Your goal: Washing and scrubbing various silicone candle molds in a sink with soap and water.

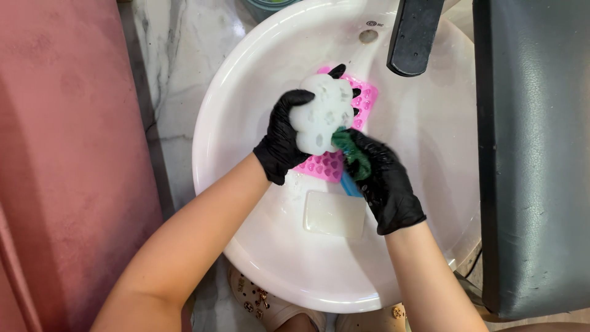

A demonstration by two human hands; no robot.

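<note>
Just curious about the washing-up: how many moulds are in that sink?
3. A white flower-shaped mould is held in the left hand; a pink mould lies beneath it; a clear rectangular one rests lower in the sink. More could be hidden under the hands.

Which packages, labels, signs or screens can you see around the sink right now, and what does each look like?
Small dark maker's mark: printed on the white sink rim at the back, beside the round overflow hole, left of the black tap; tiny and oval.
No packages, signs or screens in view.
</note>
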